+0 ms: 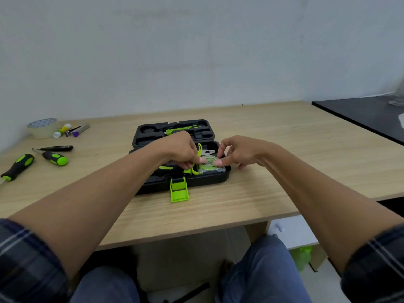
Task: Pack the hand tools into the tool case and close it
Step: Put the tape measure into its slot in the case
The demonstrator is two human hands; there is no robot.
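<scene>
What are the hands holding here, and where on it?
Both hands, left hand and right hand, pinch the round tape measure by its opposite edges, over the open tool case.

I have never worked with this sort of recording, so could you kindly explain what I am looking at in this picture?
There is no machine: one camera on a person's head looks down at their bare arms. On the wooden table lies an open black tool case with a green latch. The left hand and right hand both press a round green tape measure into the case, next to pliers. On the left of the table, outside the case, lie two green-handled screwdrivers, a black tester pen, a tape roll and some small items.
</scene>
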